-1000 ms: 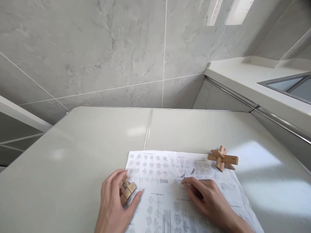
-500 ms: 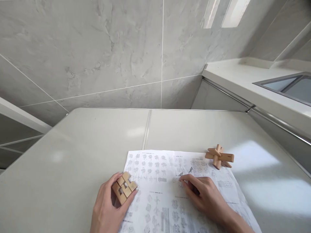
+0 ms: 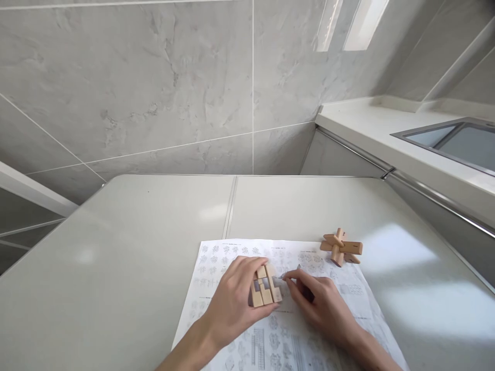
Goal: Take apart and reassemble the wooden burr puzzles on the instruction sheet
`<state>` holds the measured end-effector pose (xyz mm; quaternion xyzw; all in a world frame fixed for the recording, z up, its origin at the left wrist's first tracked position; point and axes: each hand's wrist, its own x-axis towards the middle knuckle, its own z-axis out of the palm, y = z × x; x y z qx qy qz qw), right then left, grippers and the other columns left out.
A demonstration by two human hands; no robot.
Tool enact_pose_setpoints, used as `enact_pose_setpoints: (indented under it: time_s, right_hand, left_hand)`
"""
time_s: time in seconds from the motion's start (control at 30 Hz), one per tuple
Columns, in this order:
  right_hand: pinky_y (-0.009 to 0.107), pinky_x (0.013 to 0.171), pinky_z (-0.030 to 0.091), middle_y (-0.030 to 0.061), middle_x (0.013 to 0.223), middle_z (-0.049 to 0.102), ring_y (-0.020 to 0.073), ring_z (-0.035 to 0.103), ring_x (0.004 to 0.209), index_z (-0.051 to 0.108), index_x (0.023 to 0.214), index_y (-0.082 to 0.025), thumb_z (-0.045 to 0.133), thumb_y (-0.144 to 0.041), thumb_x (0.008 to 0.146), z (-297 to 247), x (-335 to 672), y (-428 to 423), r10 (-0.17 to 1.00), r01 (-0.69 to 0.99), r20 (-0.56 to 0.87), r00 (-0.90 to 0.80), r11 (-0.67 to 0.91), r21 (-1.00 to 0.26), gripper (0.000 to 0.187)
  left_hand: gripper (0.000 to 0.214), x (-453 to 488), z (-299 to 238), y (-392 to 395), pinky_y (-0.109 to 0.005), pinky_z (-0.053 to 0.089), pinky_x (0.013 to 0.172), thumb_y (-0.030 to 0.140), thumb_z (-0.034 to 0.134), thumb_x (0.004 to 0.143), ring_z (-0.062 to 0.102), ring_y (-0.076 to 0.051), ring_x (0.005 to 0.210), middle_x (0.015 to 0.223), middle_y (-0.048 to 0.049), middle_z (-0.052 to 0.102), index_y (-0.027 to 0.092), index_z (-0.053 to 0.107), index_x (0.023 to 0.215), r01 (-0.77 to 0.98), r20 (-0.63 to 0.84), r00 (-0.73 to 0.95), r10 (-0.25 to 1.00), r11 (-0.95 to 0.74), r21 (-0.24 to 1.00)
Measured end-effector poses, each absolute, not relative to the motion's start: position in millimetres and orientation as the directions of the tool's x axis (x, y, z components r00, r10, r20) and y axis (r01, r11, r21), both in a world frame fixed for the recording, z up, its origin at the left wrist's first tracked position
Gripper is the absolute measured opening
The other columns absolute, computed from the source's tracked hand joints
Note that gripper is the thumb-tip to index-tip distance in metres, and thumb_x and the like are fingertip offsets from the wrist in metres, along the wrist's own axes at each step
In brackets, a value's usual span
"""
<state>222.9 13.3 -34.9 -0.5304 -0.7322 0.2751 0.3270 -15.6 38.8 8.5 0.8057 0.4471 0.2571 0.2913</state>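
My left hand (image 3: 240,293) grips a wooden block puzzle (image 3: 265,288) between thumb and fingers. Its pale interlocking pieces leave small gaps on the upper face. Beneath it lies a large printed sheet (image 3: 204,304) covered with small diagrams of puzzles. Just to the right of the block, my right hand (image 3: 320,304) rests on the sheet. Its index fingertip touches the print beside the thumb tip, the other fingers are curled under, and no held thing shows. Beyond that hand, at the sheet's upper right edge, stands a wooden burr puzzle (image 3: 341,248) of crossed, rounded bars.
The sheet lies on a glossy pale table (image 3: 116,247) with a seam (image 3: 231,206) running across it. A grey tiled wall (image 3: 174,93) is behind. At right is a white counter (image 3: 359,121) with a metal-framed sink (image 3: 452,139).
My left hand has carried the block puzzle rightward over the sheet, close to my right hand, and turned it. My right hand keeps its pose on the paper. The view has shifted slightly.
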Motion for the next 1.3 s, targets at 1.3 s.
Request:
enact_pose_setpoints:
  time_s: [1.3]
  right_hand:
    - [0.028,0.054,0.045,-0.0006,0.078,0.066,0.0167,0.058,0.059,0.069,0.130,-0.023,0.057,-0.047,0.110,-22.5,235.4,17.7,0.985,0.247,-0.047,-0.169,-0.004,-0.969,0.033]
  left_hand:
    - [0.069,-23.5,11.9,63.8,-0.034,0.051,0.087,0.032,0.092,0.083,0.059,-0.018,0.085,0.094,0.0028,0.065,0.032,0.058,0.143,0.254,-0.130,0.536,0.834,-0.013,0.967]
